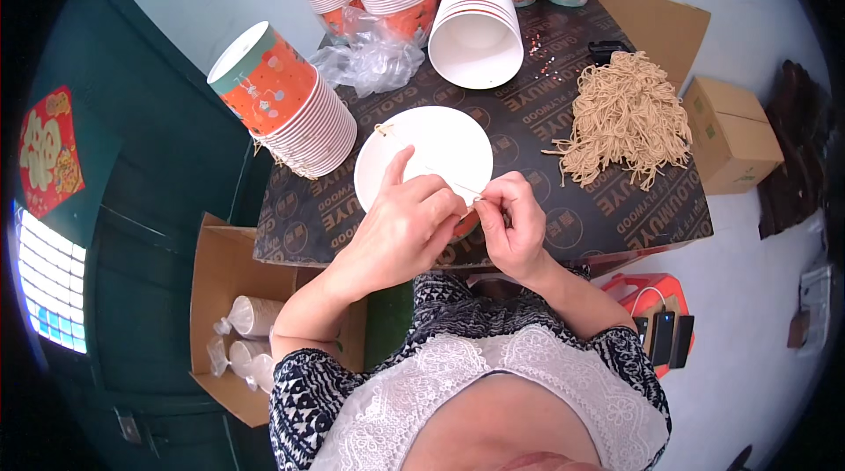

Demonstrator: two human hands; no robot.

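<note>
A paper bucket (431,141) with a white inside lies in front of me, its round mouth facing up. At its far left rim a small knot of tan cord (383,129) shows. My left hand (405,223) is closed at the bucket's near rim, with one finger raised. Close beside it, my right hand (515,220) pinches a thin cord (475,199) at the near right of the rim. The fingertips of both hands almost meet at this cord. Part of the cord and the bucket's near wall are hidden by my hands.
A heap of tan cords (625,119) lies at the right of the dark table (563,216). Stacked orange buckets (286,106) lean at the left, and white nested buckets (475,40) lie behind. Clear plastic (374,57) sits between them. Cardboard boxes (731,132) flank the table.
</note>
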